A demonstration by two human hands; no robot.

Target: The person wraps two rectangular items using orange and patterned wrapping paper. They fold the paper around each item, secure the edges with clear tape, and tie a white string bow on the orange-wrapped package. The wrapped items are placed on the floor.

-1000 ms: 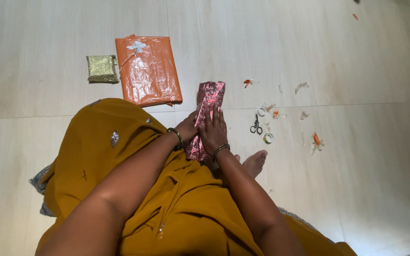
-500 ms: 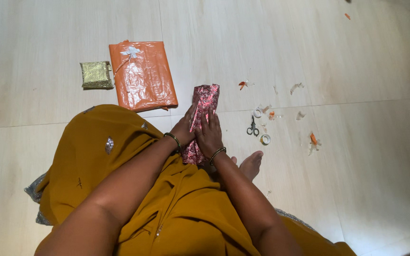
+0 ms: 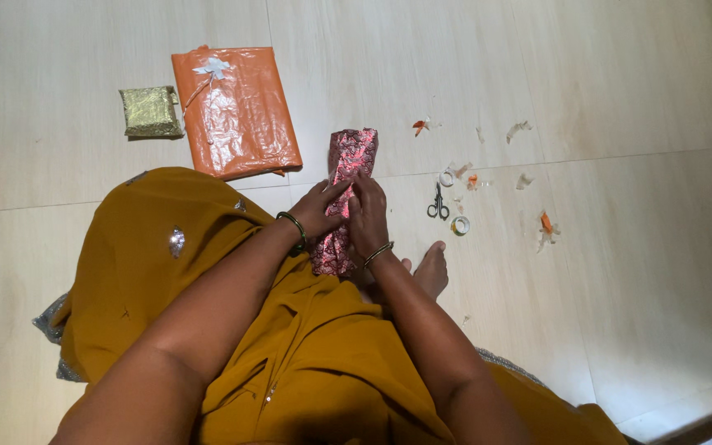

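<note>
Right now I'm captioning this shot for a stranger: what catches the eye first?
Both hands, left hand and right hand, press on a pink parcel at centre. Beyond them to the left lie an orange parcel and a small gold box; scissors lie to the right.

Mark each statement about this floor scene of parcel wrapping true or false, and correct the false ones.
1. Both hands rest on the pink patterned parcel. True: the left hand and right hand press on it.
2. The scissors lie in the right hand. False: they lie on the floor, to the right of the hands.
3. The orange parcel lies beside a small gold parcel. True.
4. The tape rolls sit on the orange parcel. False: they lie on the floor near the scissors.
</note>
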